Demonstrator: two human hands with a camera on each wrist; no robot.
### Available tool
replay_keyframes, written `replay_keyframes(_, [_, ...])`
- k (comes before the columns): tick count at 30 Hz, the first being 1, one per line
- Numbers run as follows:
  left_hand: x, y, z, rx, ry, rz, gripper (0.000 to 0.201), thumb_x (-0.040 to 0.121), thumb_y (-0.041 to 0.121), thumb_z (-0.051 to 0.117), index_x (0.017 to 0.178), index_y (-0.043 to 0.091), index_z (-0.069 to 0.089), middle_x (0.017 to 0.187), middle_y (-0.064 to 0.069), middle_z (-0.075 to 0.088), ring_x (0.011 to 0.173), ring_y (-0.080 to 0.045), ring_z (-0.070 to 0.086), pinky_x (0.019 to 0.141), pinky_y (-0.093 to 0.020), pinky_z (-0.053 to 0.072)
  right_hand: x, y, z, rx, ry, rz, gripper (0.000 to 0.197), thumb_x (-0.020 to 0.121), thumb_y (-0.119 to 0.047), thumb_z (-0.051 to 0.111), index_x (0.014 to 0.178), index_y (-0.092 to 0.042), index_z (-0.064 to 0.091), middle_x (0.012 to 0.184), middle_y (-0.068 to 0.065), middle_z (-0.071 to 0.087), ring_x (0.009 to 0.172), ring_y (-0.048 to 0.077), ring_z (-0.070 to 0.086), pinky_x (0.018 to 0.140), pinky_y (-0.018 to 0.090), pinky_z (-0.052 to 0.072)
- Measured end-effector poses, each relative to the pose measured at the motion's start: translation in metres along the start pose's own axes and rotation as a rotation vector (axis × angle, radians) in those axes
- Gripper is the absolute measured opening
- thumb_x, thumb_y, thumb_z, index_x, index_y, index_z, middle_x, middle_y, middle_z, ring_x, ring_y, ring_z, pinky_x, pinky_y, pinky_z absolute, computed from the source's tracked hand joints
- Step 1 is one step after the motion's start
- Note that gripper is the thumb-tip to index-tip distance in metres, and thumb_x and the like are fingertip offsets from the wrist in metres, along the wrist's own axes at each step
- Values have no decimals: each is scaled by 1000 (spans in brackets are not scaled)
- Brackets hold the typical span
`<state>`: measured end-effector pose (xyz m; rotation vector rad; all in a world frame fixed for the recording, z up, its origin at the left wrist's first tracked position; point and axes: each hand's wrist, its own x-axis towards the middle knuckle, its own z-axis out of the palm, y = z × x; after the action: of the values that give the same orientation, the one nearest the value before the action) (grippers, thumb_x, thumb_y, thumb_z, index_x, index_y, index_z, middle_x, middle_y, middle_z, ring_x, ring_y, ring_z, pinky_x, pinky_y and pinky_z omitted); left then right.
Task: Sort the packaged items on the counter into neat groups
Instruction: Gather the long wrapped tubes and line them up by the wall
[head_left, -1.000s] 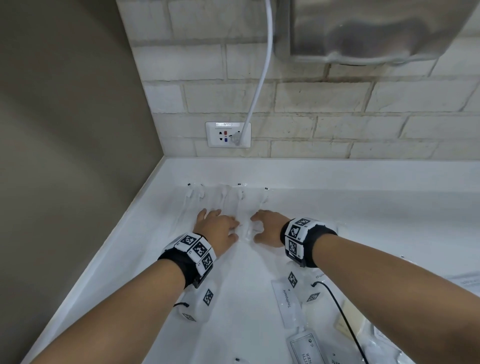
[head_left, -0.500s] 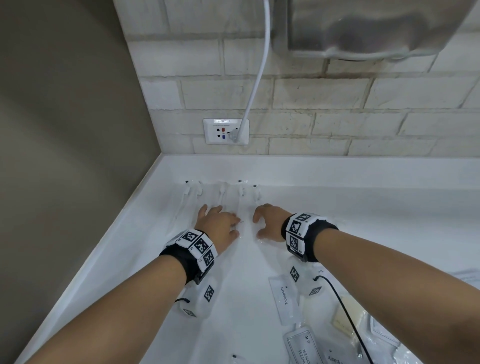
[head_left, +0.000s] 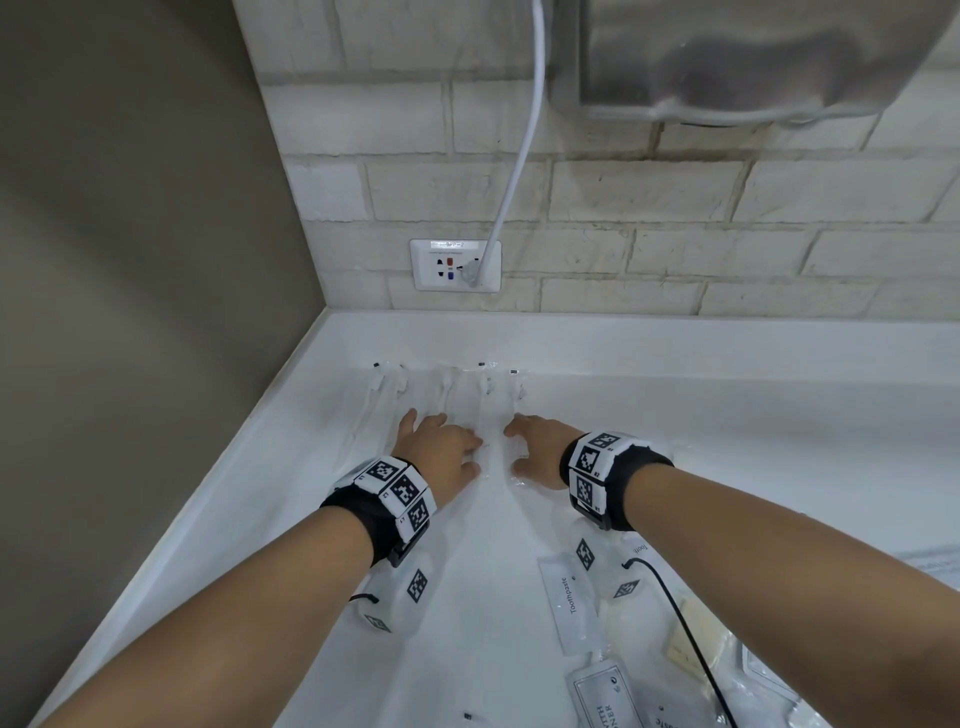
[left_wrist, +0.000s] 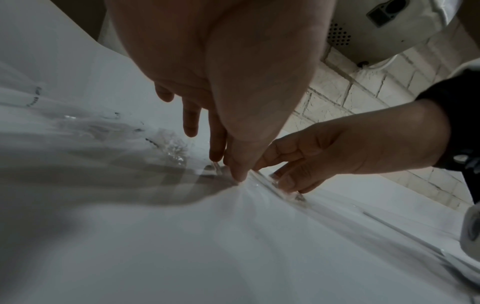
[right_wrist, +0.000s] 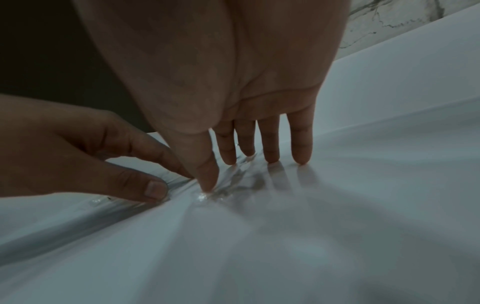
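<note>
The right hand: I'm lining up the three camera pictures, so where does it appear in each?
Head: the right hand lies right of centre, fingers down on clear packets on the counter.
Left wrist: it enters from the right edge, fingertips on a packet.
Right wrist: it fills the top centre, fingers pointing down.
Shared landmark: the left hand, close beside it in all three.
</note>
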<state>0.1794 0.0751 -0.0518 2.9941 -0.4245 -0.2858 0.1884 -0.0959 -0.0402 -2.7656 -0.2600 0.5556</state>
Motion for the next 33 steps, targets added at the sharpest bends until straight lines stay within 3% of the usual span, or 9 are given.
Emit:
replay_keyframes(12, [1,-1,-2,12,-13,0,44,97,38,43,140,34,46,153,15,37,148,-20,18,119,-48,-5,2,-1,0,-13,4,3,59,90,-21,53,145,-24,33,152,-3,35,130,23,47,105,36,40])
replay_keyframes(16, [1,-5,-6,-36,35,-4,45,96,38,44,141,34,47,152,17,37,147,-17,20,119,-47,-2,2,-3,-2,-49,3,-15,61,90,-20,51,147,-26,31,158,-4,23,138,22,38,109,36,35])
replay_keyframes(20, [-3,-28,-19,-141,208,-4,40,96,30,49,136,27,54,146,6,49,136,-18,42,116,-36,21,1,-16,-7,-122,111,-83,61,89,-20,53,147,-27,33,161,0,14,149,27,9,118,42,16])
replay_keyframes(22, [-5,-47,-24,-201,257,-43,39,97,25,51,135,20,56,145,0,51,133,-21,47,113,-32,32,3,-29,-8,-140,120,-155,59,91,-26,53,147,-26,33,161,1,14,150,27,3,119,44,9])
replay_keyframes(26, [-13,-74,-27,-132,186,-152,41,98,25,48,137,17,54,146,-4,49,134,-23,45,110,-35,37,13,-60,0,-200,58,-268,60,95,-41,50,150,-29,27,162,-2,13,150,25,1,121,47,3])
replay_keyframes(30, [-19,-80,-20,61,56,-136,41,99,33,41,135,20,55,142,-1,54,133,-26,45,108,-37,38,23,-80,8,-291,-18,-230,66,95,-51,44,153,-32,18,162,-2,7,150,25,-2,121,48,-1])
replay_keyframes(33, [-19,-83,-12,106,39,-130,44,98,35,42,140,26,49,143,1,53,134,-23,45,109,-36,37,29,-83,13,-325,-52,-207,68,94,-52,46,152,-31,19,162,1,11,150,27,2,120,49,-1])
